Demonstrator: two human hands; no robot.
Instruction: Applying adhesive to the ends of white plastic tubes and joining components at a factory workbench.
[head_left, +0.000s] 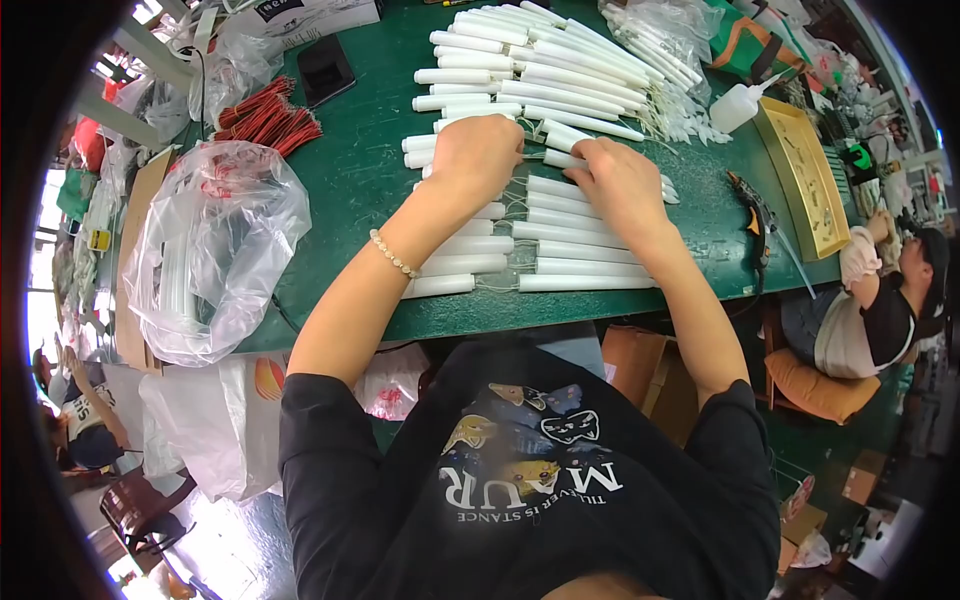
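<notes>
Your left hand [478, 155] is curled over the left column of tubes [460, 264], around the centre of the frame; its fingers are bunched, and since its back hides what lies beneath, you can't tell from here whether it grips anything. Just beside it, your right hand [620, 180] has thumb and fingers pinched narrow on a white tube [558, 159], above the right column of tubes [590, 249]. Thin pale strands show in the gap between the two columns. Ahead of your hands, at the top centre, a bigger pile of white tubes [580, 75] covers the green surface [365, 160].

At the upper left of the frame you have a bundle of red wires [265, 118] and a dark phone [325, 70], with a clear plastic bag [215, 245] nearer you. Toward the upper right stand a white squeeze bottle [737, 106] and a yellow tray [790, 160].
</notes>
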